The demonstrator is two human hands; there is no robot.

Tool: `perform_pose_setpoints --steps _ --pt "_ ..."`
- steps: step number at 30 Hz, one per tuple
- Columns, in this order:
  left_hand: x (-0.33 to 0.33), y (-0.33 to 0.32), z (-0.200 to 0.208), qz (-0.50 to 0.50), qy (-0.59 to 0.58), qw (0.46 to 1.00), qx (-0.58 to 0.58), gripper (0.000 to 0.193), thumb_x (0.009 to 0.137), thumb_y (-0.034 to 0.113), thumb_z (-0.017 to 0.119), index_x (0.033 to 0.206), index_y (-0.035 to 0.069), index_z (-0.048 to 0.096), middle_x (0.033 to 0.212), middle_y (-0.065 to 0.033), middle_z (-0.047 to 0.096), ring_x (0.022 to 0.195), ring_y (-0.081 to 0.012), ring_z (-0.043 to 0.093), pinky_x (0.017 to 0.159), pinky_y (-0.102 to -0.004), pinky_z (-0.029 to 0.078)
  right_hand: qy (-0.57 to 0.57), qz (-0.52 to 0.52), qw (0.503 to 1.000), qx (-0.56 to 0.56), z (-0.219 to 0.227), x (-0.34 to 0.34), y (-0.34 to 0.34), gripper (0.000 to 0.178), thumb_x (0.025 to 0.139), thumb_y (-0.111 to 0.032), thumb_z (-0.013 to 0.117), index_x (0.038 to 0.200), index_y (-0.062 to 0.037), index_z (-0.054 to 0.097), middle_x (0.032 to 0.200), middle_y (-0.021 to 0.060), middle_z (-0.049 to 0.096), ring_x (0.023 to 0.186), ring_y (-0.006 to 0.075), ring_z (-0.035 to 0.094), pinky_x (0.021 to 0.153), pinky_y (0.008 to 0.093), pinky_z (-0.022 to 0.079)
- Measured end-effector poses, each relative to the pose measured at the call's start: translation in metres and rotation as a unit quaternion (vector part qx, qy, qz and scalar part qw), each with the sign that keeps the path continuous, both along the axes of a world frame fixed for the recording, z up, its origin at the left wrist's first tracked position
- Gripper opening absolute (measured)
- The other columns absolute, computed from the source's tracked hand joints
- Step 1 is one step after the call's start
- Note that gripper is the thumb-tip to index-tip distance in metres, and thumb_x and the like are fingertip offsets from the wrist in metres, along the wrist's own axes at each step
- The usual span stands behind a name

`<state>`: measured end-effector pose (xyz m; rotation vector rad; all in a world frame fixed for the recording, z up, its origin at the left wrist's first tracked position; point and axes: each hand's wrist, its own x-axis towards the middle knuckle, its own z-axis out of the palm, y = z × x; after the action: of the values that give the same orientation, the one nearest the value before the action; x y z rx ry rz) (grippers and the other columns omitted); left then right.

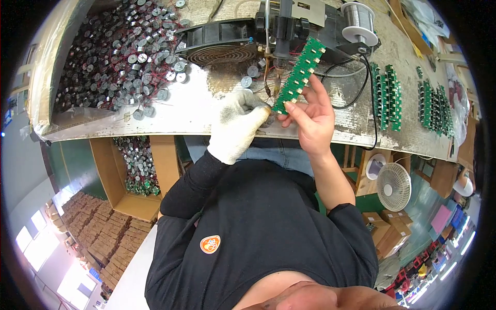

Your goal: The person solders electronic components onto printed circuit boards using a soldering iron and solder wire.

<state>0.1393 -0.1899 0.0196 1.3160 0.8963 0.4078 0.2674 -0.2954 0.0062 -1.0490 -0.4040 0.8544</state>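
Observation:
My right hand [316, 116], bare, pinches the lower end of a long green circuit board strip [301, 74] between thumb and fingers. Small pale connectors run along the strip, which slants up and to the right. My left hand [235, 121] wears a white glove with greyed fingertips. Its fingers are closed beside the strip's lower end, and whatever they hold is hidden by the glove. Just above both hands, the soldering tip [277, 85] of a bench-mounted soldering machine [283, 31] points down. Two small round metal motors [247, 81] lie on the bench by the gloved hand.
A big heap of small motors with red wires [124, 57] fills the bench's left. A black fan [222, 49] and a solder wire spool [358, 23] stand at the back. Stacked green boards [387, 98] lie right. Below left, a cardboard box [111, 178] holds more motors.

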Motion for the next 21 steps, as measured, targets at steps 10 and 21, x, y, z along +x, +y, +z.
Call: perform_pose_setpoints --steps 10,21 --pt "-0.0006 0.0000 0.0075 0.001 0.005 0.999 -0.034 0.016 0.081 0.011 0.066 0.085 -0.003 0.061 0.074 -0.0075 0.063 0.067 -0.0103 0.059 0.060 -0.0247 0.048 0.012 -0.001 1.000 0.005 -0.0003 -0.0010 -0.0007 0.066 0.083 0.011 0.058 0.141 -0.0041 0.030 0.112 0.0177 0.057 0.072 0.0196 0.066 0.052 0.0253 0.054" --pt "-0.0006 0.0045 0.0083 -0.030 0.020 0.998 -0.052 0.015 0.088 0.009 0.059 0.098 -0.002 0.055 0.088 -0.0100 0.065 0.074 -0.0133 0.064 0.067 -0.0254 0.053 0.007 -0.002 1.000 0.004 0.0027 -0.0007 0.0007 0.067 0.082 0.011 0.059 0.141 -0.0036 0.030 0.113 0.0176 0.057 0.072 0.0197 0.067 0.052 0.0252 0.054"
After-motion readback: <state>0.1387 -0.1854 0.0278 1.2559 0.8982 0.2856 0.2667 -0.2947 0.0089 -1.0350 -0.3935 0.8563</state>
